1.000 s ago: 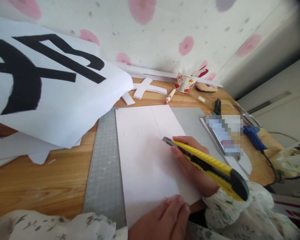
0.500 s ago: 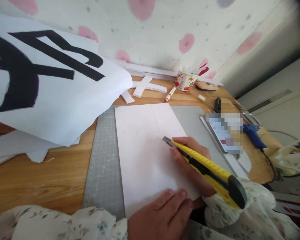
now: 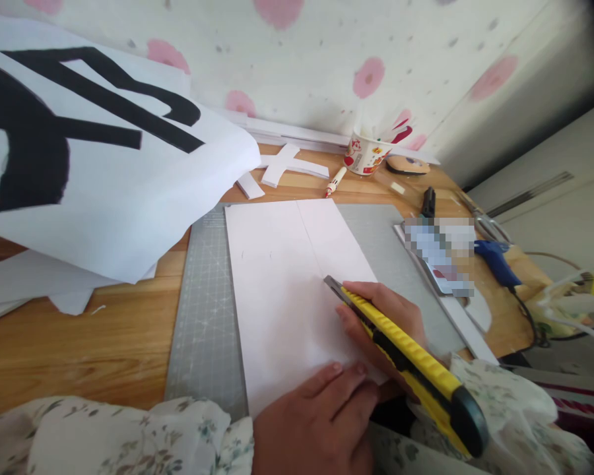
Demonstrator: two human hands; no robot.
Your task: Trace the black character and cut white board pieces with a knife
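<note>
A white board lies on the grey cutting mat, with a thin line running down from its far edge. My right hand is closed around a yellow and black utility knife. The blade tip touches or hovers just over the board at the lower end of that line; I cannot tell which. My left hand rests flat on the near part of the board, fingers stretched out and a little apart, holding nothing. Two short pencil marks show on the board's left half.
A large sheet with black lettering covers the left. Behind the mat are white cut strips, a marker and a paper cup. At right are a mouse, a phone, scissors and a blue glue gun.
The knife and my right hand have drawn slightly toward me along the line. My left hand stays on the board. The whole view has shifted a little.
</note>
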